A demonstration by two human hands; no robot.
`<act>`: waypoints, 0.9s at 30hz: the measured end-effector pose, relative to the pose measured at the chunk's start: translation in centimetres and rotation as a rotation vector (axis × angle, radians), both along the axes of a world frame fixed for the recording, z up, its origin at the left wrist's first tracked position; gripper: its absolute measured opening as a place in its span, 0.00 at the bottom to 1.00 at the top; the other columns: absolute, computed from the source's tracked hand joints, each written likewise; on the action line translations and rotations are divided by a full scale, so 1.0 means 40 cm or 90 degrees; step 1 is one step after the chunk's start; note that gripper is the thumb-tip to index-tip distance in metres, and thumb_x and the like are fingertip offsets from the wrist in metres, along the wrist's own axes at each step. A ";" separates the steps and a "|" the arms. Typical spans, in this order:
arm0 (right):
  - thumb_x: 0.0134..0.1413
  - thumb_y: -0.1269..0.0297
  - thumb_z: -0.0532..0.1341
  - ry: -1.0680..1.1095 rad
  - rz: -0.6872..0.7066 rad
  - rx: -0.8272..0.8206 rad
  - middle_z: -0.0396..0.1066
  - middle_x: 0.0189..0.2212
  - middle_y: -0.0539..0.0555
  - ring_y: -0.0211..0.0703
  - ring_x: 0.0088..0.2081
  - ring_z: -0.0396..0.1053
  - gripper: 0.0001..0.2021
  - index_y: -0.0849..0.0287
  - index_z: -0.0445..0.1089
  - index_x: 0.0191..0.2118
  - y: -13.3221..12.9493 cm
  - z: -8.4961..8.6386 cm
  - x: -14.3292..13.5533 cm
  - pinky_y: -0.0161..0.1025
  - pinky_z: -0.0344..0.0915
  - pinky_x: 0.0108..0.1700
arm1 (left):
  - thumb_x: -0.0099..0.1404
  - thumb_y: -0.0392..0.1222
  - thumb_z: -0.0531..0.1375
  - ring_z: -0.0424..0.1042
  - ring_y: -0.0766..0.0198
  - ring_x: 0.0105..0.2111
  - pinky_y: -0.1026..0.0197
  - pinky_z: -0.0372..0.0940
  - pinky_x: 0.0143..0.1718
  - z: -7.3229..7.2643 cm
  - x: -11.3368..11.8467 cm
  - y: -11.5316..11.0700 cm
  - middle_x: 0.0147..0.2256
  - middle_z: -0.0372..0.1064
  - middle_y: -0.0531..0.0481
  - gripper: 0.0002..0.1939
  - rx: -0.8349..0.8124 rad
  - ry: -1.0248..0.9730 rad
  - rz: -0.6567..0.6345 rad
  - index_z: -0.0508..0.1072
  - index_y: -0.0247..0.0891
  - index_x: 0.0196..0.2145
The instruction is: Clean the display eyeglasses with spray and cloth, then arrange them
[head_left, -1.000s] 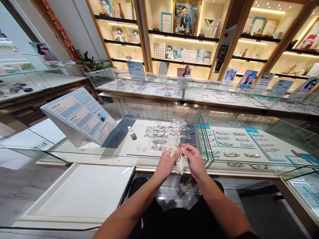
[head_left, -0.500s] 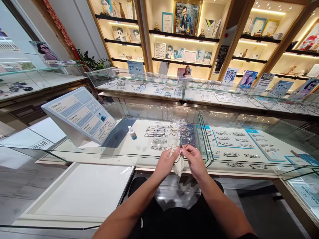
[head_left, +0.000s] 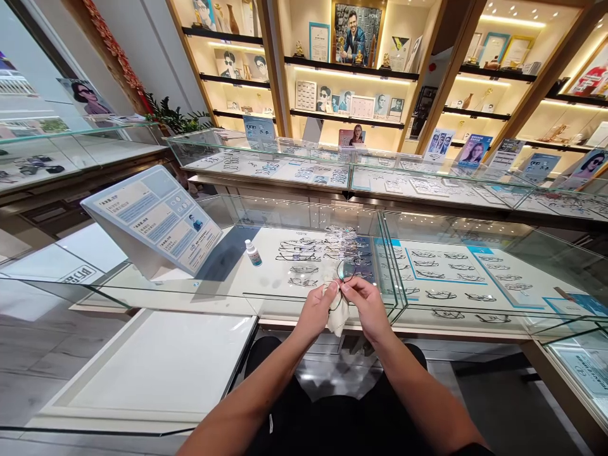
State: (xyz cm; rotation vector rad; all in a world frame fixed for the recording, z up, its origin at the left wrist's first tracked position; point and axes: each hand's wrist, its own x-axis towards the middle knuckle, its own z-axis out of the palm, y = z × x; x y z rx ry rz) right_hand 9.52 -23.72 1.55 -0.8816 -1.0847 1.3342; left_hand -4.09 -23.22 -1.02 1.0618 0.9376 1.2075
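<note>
Eyeglasses point(head_left: 349, 271) and a pale cloth point(head_left: 338, 320) are positioned between both hands, above the near edge of the glass-topped worktop point(head_left: 228, 288). The round, thin, dark rim of the eyeglasses projects to the far side of the fingertips. The cloth hangs down between the hands.

Left hand point(head_left: 316, 312): the grip is pressed together, thumb against fingers, pinching the cloth at the eyeglasses. The exact contact with the frame is hidden by the cloth and fingers.

Right hand point(head_left: 370, 307): the grip is closed, thumb and forefinger pinching the eyeglasses beside the cloth. The fingertips of both hands are close together; whether they touch cannot be determined.

A small white-capped bottle point(head_left: 253, 253) stands upright on the worktop, to the left of and beyond the hands. Farther left, a blue and white sign point(head_left: 156, 221) stands tilted on the same surface. Display frames point(head_left: 299, 250) lie in rows under the glass, just beyond the hands; blue-edged mats point(head_left: 446, 269) with more frames lie to the right. A shallow white tray point(head_left: 156, 364) is at near left. A second glass counter point(head_left: 285, 166) and lit shelves point(head_left: 351, 116) occupy the far side.
</note>
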 end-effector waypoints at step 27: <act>0.53 0.46 0.75 -0.086 0.114 0.081 0.83 0.44 0.55 0.55 0.49 0.77 0.18 0.52 0.84 0.44 -0.011 -0.014 0.024 0.53 0.67 0.62 | 0.58 0.66 0.71 0.72 0.63 0.28 0.61 0.66 0.34 0.070 0.013 0.021 0.28 0.75 0.50 0.28 -0.020 -0.116 -0.010 0.75 0.36 0.36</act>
